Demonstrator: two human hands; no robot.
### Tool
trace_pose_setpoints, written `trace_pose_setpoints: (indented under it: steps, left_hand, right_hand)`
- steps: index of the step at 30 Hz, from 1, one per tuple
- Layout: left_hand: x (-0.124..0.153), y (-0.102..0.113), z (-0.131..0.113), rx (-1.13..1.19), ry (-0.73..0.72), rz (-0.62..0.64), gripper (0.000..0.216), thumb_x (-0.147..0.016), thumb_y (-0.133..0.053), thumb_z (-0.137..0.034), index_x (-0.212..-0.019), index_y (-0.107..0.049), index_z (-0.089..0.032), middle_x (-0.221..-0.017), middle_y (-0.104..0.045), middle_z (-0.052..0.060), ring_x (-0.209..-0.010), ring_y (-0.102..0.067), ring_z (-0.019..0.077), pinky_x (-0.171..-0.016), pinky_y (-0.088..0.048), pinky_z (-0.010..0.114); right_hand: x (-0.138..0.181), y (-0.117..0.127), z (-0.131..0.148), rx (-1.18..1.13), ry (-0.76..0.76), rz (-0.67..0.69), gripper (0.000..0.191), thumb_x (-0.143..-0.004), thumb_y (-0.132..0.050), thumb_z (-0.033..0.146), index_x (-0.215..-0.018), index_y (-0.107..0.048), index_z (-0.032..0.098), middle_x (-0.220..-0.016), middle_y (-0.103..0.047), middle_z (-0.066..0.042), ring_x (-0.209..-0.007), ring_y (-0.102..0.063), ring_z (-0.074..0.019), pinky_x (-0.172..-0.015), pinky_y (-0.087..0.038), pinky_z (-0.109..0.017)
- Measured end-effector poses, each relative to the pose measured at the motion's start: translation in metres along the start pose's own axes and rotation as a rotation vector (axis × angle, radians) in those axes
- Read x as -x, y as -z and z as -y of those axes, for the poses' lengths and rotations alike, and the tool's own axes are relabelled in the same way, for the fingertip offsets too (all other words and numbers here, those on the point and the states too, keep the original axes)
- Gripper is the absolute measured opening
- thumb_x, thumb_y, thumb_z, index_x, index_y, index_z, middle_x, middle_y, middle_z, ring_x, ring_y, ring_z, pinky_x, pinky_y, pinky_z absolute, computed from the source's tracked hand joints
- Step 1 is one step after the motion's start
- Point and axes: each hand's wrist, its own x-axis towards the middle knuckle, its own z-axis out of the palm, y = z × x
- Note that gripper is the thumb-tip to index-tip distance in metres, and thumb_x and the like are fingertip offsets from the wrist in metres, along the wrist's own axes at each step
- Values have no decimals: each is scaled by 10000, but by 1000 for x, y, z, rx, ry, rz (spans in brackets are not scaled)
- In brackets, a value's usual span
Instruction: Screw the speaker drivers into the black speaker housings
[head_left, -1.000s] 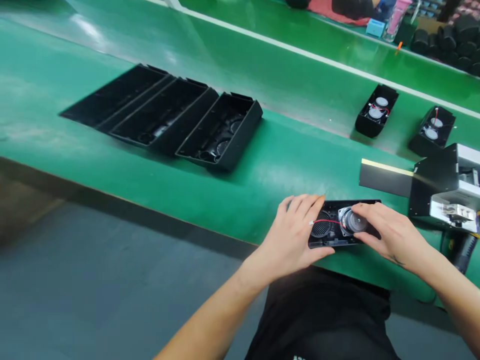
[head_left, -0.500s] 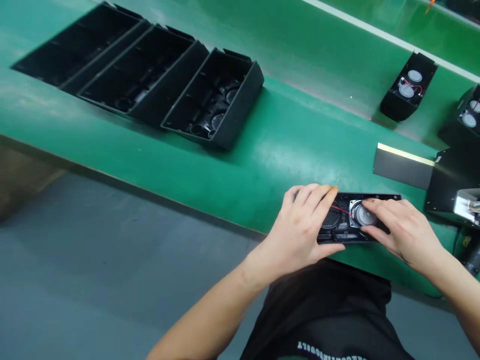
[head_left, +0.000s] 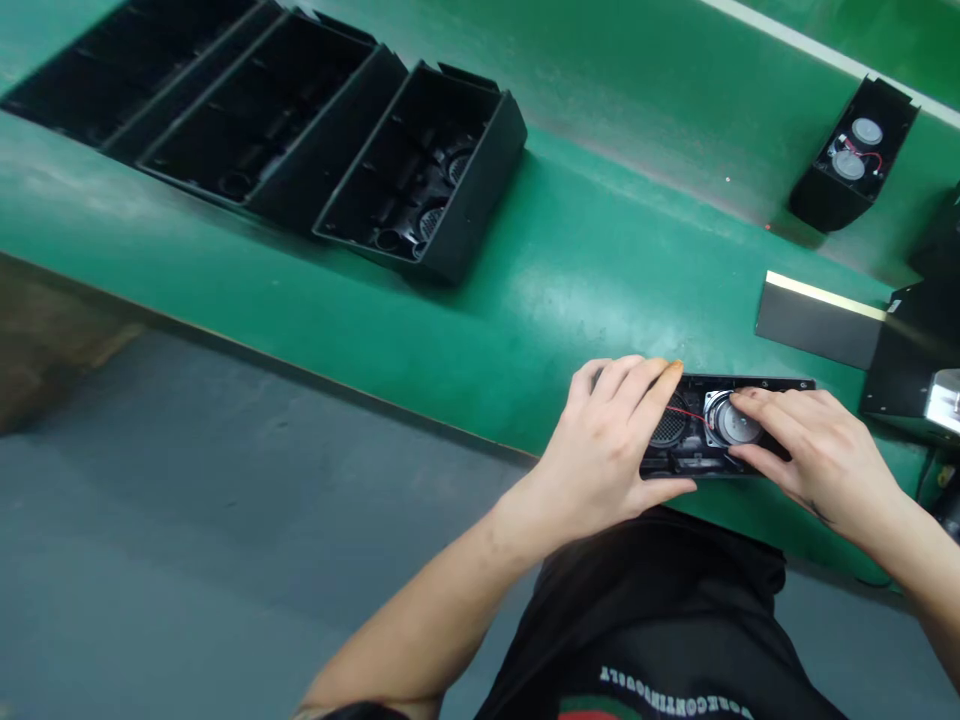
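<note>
A black speaker housing point(head_left: 694, 455) lies at the near edge of the green bench point(head_left: 480, 330). My left hand point(head_left: 611, 450) wraps round its left end, fingers over the top and thumb under the front. My right hand point(head_left: 814, 450) pinches a round silver speaker driver point(head_left: 735, 422) that sits in the housing's right half. A thin red wire point(head_left: 688, 412) runs from the driver across a round black mesh grille point(head_left: 670, 425) in the housing.
Three empty black housings point(head_left: 420, 175) lie side by side at the back left. Another housing with two drivers fitted point(head_left: 851, 155) stands at the far right. A dark metal fixture point(head_left: 911, 360) sits just right of my hands. My lap lies below the bench edge.
The view has tilted down and shifted left, so everything sits further right and higher. My hands keep the same hold on the housing and the driver.
</note>
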Motion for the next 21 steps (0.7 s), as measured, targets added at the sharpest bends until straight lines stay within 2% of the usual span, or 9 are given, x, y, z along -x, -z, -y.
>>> trace_pose_setpoints:
  steps: [12, 15, 17, 19, 21]
  left_hand:
    - [-1, 1, -1, -29, -10, -4, 1076, -799, -900, -653, -1531, -488, 18, -1432, -639, 287, -1294, -595, 446, -1095, -422, 571]
    - [-1, 2, 0, -38, -17, -2, 1055, -803, -909, -628, -1527, -486, 13, -1422, -642, 283, -1287, -600, 451, -1078, -435, 574]
    - [0, 4, 3, -23, -35, -4, 989, -836, -895, -584, -1524, -486, -3, -1425, -641, 276, -1297, -600, 447, -1077, -439, 578]
    - [0, 7, 5, 14, -67, 1, 903, -874, -871, -537, -1518, -488, -34, -1433, -642, 263, -1312, -601, 435, -1083, -443, 576]
    - [-1, 9, 7, 56, -102, 18, 840, -889, -862, -508, -1502, -496, -65, -1435, -648, 248, -1320, -605, 421, -1091, -447, 566]
  right_hand:
    - [-3, 1, 4, 56, -4, 41, 335, -1140, -543, 329, -1351, -645, 89, -1330, -724, -107, -1040, -692, -297, -891, -501, -461]
    - [-4, 12, 9, 81, 16, 13, 342, -1121, -583, 307, -1359, -662, 75, -1380, -705, -146, -1006, -697, -302, -885, -517, -479]
    - [6, 29, 11, 67, 2, -62, 309, -1089, -653, 247, -1354, -681, 89, -1417, -691, -152, -1038, -710, -291, -932, -536, -472]
    - [30, 50, 8, 70, -128, -205, 306, -1053, -704, 181, -1357, -705, 152, -1392, -712, -120, -1109, -725, -273, -1001, -550, -432]
    - [66, 67, 1, 163, -513, -368, 272, -1071, -659, 261, -1330, -744, 267, -1276, -762, -66, -1157, -737, -285, -1018, -565, -428]
